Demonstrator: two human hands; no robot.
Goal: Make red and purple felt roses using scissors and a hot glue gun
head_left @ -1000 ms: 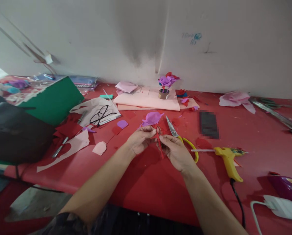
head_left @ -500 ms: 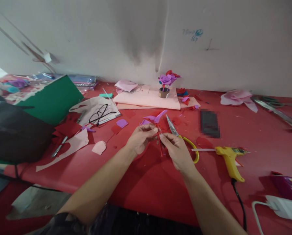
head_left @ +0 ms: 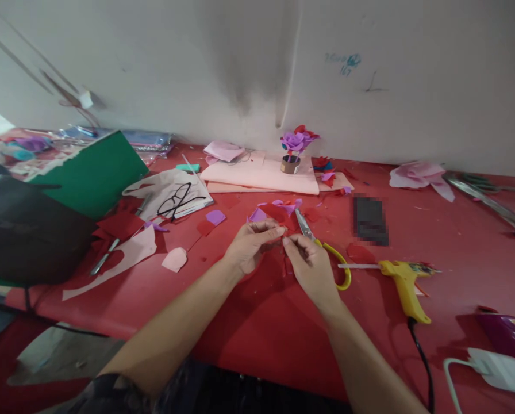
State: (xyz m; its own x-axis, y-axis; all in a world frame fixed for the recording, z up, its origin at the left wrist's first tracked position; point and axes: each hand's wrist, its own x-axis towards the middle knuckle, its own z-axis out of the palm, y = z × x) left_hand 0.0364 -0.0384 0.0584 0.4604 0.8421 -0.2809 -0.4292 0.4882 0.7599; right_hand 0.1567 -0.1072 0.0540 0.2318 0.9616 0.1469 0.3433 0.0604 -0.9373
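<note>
My left hand [head_left: 255, 244] and my right hand [head_left: 310, 267] meet over the red table, thumbs and fingers pinched close together. Between them is a paper flower [head_left: 279, 211] with red and purple petals, which shows just beyond my fingertips. A thin red strip hangs below the pinch; my fingers hide how it joins the petals. Yellow-handled scissors [head_left: 342, 267] lie beside my right hand, blades pointing away and partly covered by petals. Left of my hands are a purple paper piece [head_left: 215, 217] and a pale pink petal piece [head_left: 175, 260].
A yellow glue gun [head_left: 406, 282] lies at the right, its black cord running towards me. Behind stands a small pot [head_left: 290, 165] of purple and red flowers on pink sheets. Eyeglasses [head_left: 180, 201], a dark blurred rectangle [head_left: 370, 220] and a white charger [head_left: 501, 368] also lie on the table.
The petals beyond my fingertips have turned, and more red shows among the purple. My right fingers have shifted slightly on the strip. The surrounding things stay put.
</note>
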